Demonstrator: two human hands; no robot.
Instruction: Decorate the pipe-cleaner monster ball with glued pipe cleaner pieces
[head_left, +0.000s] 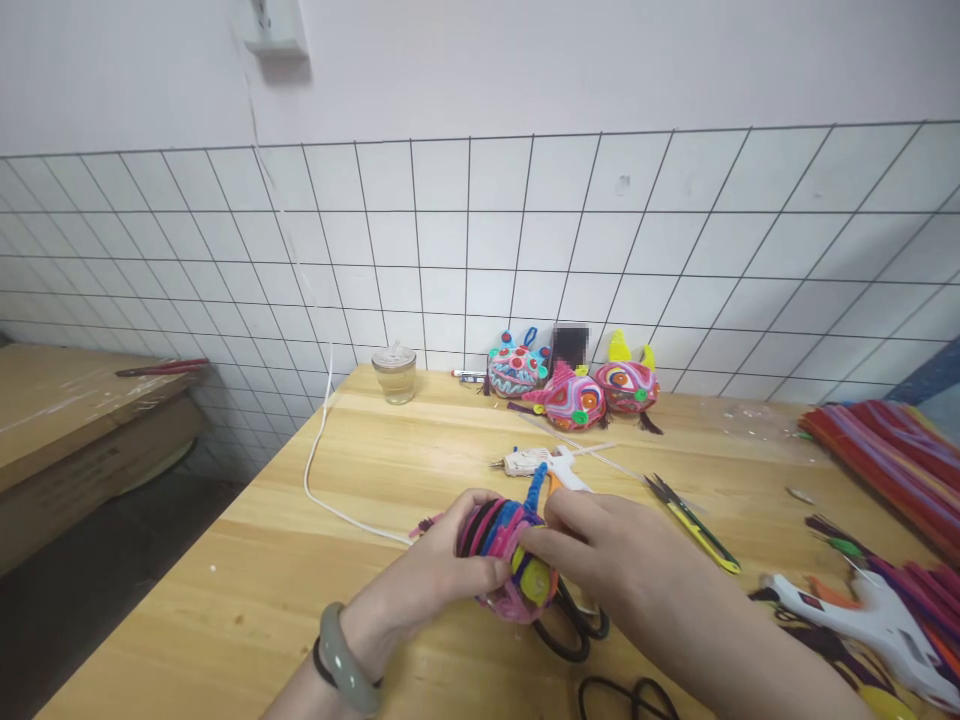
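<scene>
A round ornament wound from pink, black, blue and yellow pipe cleaners is held above the wooden table. Wrapped around its left side is my left hand, the thumb lying across the front. My right hand has its fingertips pinched against the ornament's upper right, and what they grip exactly is hidden. A blue twisted loop sticks up from the top. Just behind the hands lies a white glue gun, partly covered by the ornament and my right hand.
Three fuzzy ornaments stand near the tiled wall, right of a lidded glass cup. Yellow-and-green snips, another glue gun and pipe-cleaner bundles lie rightward. Black cable coils below the hands; a white cord crosses the left.
</scene>
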